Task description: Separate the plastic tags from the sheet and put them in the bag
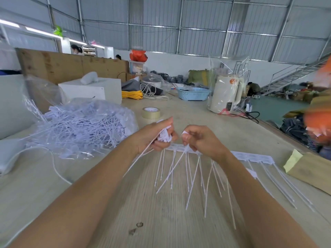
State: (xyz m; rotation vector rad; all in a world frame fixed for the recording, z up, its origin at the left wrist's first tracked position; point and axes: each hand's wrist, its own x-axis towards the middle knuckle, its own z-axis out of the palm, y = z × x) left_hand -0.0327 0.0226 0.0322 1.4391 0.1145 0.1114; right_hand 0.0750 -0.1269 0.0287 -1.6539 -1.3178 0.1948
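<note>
Beside the tape roll: round beige tape roll (151, 113) stood on the pale wooden bench (125, 203).
Left hand (157, 136): grip closed on a bunch of detached white plastic tags (165, 136).
Right hand (202, 139): grip pinching one tag on the white tag sheet (250, 155), nearer than the roll.
Clear plastic bag (80, 126): left of the roll, heaped with tags.
Progress: much done; about one sheet remained.

On your worktop (188, 108) sit a tape roll (151, 113), a blue basket (193, 93), a wrapped kettle (226, 93) and yellow cord (132, 94).
</note>
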